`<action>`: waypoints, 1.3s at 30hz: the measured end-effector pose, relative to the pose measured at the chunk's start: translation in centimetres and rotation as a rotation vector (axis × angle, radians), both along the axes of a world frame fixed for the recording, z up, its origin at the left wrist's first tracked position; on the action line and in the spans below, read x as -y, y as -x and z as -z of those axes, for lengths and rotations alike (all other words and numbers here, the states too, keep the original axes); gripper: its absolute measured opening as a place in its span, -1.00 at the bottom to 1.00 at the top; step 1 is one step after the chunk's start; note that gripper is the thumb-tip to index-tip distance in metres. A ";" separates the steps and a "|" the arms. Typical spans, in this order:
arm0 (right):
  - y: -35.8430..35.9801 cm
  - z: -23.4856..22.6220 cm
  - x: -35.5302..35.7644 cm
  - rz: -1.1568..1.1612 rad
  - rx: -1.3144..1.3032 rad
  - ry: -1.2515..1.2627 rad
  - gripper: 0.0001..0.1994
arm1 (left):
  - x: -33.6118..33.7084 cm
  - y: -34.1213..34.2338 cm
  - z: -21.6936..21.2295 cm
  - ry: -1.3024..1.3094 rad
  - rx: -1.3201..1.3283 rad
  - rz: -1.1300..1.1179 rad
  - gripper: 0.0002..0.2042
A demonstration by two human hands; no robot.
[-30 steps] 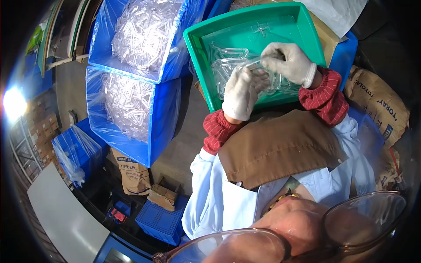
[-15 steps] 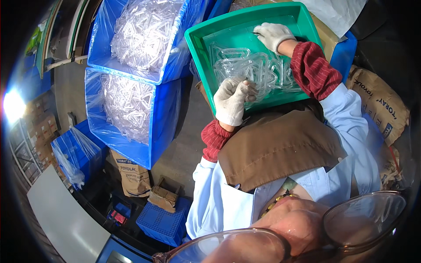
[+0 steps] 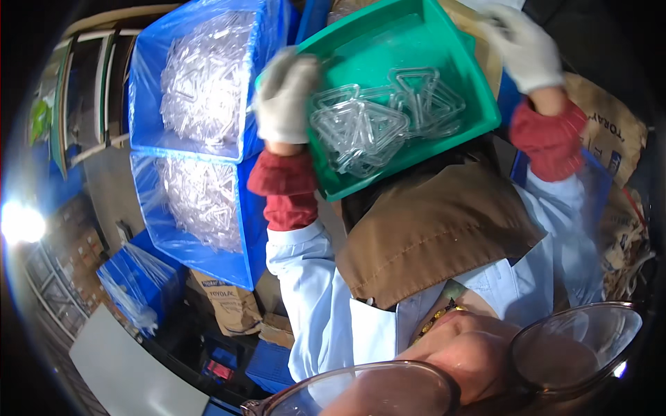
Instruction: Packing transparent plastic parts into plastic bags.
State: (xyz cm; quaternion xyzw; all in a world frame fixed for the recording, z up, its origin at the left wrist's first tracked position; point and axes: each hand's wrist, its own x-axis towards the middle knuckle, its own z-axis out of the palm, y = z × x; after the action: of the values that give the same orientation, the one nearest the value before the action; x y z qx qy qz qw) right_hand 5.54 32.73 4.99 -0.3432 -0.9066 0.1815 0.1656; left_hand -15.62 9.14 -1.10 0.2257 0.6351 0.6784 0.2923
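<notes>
A green tray [image 3: 388,48] lies tilted in front of me with several clear plastic triangular frames [image 3: 368,125] heaped in its nearer half. My left hand [image 3: 286,100], in a white glove, overlaps the tray's left rim; motion blur hides whether its fingers grip it. Off the tray's right side is my gloved right hand [image 3: 527,55], its fingers toward the rim and smeared, apart from the plastic frames. I cannot make out anything held in either hand.
To the left, two blue bins [image 3: 236,156] lined with clear film hold many clear plastic pieces [image 3: 205,83]. Paper sacks stand at the right [image 3: 600,125] and lower left [image 3: 225,305]. A brown apron [image 3: 437,229] covers my front below the tray.
Both hands have left the tray's inside: my left went left to its rim, my right went right beyond it. The dark pointed thing earlier at my right fingers no longer shows. The plastic frames have shifted.
</notes>
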 end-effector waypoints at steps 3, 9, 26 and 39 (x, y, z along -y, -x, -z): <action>-11.9 -1.4 -5.4 0.243 0.277 -0.250 -0.67 | -5.4 -3.9 1.8 0.298 -0.476 0.468 -0.64; -51.7 7.8 -13.6 0.887 1.107 0.052 -0.59 | -10.7 -7.8 5.7 0.726 -1.090 0.745 -0.67; 2.5 2.6 7.3 -0.413 -0.274 0.954 -0.70 | -0.5 -11.3 -1.1 0.121 -1.041 -0.147 -0.70; 3.6 2.5 9.0 -0.514 -0.076 0.922 -0.86 | 2.0 -9.9 0.6 0.026 0.085 -0.295 -0.47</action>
State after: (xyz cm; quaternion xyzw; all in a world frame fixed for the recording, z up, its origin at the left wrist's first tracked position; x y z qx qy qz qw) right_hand 1.94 23.74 2.48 -0.1400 -0.7808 0.6085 -0.0197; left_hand -5.67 7.17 -1.67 0.0975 0.6570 0.7148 0.2190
